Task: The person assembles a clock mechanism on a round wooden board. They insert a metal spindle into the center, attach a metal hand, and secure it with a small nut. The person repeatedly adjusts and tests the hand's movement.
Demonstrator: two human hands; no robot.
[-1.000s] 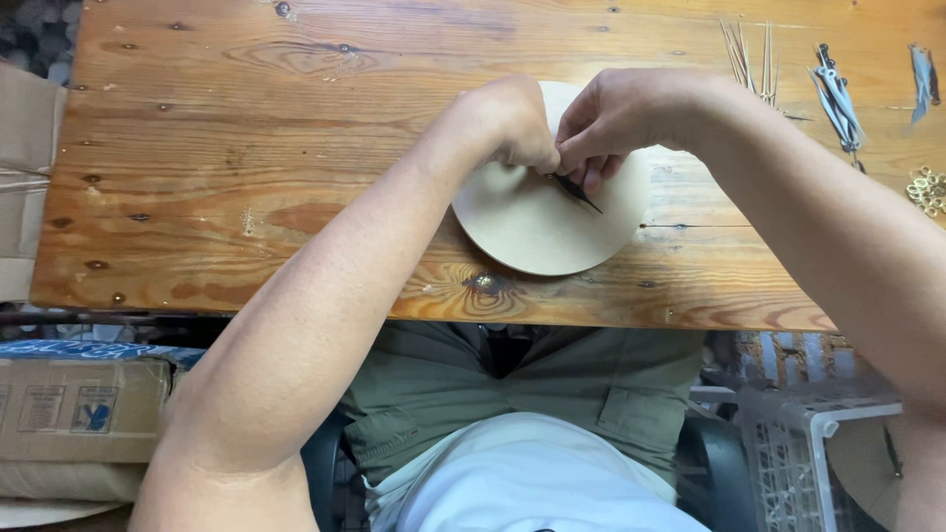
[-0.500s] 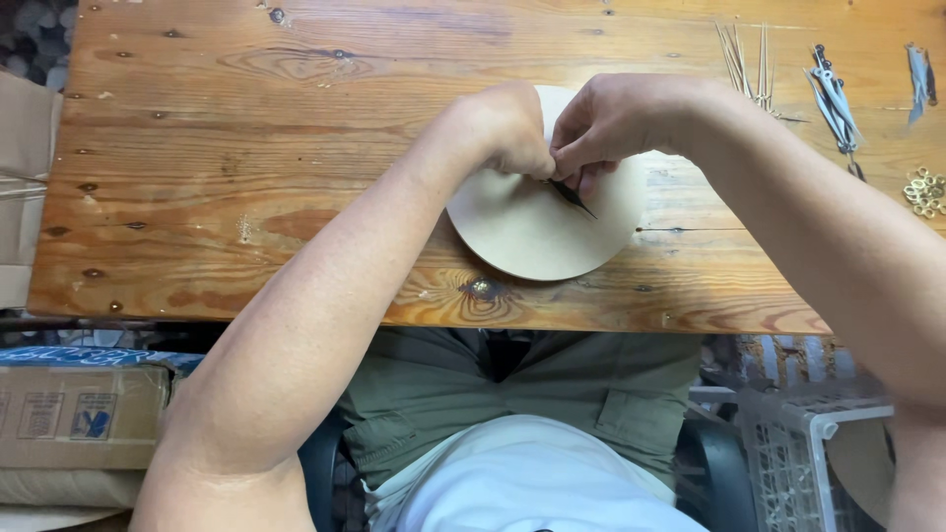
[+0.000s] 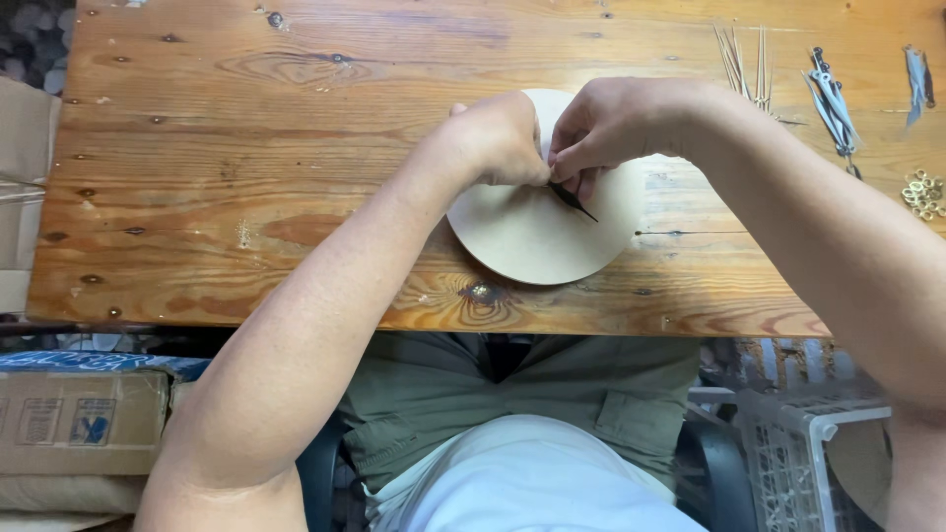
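Near the counter's [image 3: 246, 148] front edge, the left hand [image 3: 498, 143] and right hand [image 3: 611, 123] both pinch a thin black pointer [image 3: 574, 200] on the round disc [image 3: 532, 241]; its long axis points to the front-right corner.

I count two hands, my left hand [image 3: 498, 138] and right hand [image 3: 616, 123], meeting mid-frame over one round tan disc [image 3: 542, 232] with one thin dark pointer [image 3: 574, 202] on it. One wooden table [image 3: 246, 148] fills the upper frame. At upper right I see one bunch of thin sticks [image 3: 744, 54], one cluster of metal pointers [image 3: 833, 99] and one small heap of brass rings [image 3: 924, 192], too small to count singly. One cardboard box [image 3: 79, 419] sits lower left, one white crate [image 3: 808, 453] lower right
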